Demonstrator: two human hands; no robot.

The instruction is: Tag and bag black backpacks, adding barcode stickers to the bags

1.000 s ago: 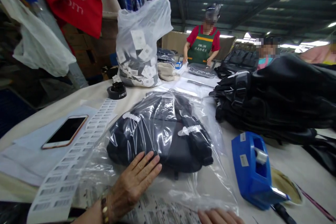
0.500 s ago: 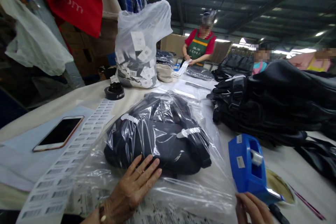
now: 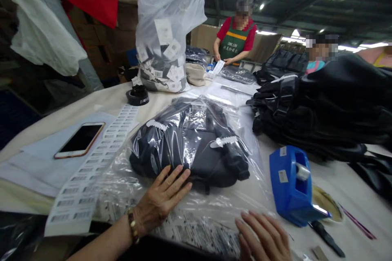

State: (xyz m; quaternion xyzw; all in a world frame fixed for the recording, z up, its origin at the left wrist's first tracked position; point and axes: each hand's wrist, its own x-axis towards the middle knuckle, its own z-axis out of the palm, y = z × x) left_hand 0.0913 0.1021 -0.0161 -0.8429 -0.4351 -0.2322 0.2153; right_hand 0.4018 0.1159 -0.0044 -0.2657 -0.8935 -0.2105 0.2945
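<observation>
A black bag sealed in a clear plastic bag (image 3: 190, 142) lies on the table in front of me. My left hand (image 3: 162, 197) rests flat on the plastic at the bag's near edge, fingers stretched out. My right hand (image 3: 265, 236) lies flat with fingers spread on the near flap of the plastic, beside a printed sheet (image 3: 199, 232). Just right of that hand stands a blue tape dispenser (image 3: 292, 185).
A strip of barcode labels (image 3: 92, 179) and a phone (image 3: 79, 140) on paper sheets lie at left. A tall plastic bag of tagged items (image 3: 167, 36) and a black tape roll (image 3: 137, 96) stand behind. Black bags (image 3: 321, 106) pile at right. Other people work at the far end.
My right hand has moved from beside the tape dispenser onto the near flap of the plastic, now flat. The view has tilted down a little. My left hand has stayed in place.
</observation>
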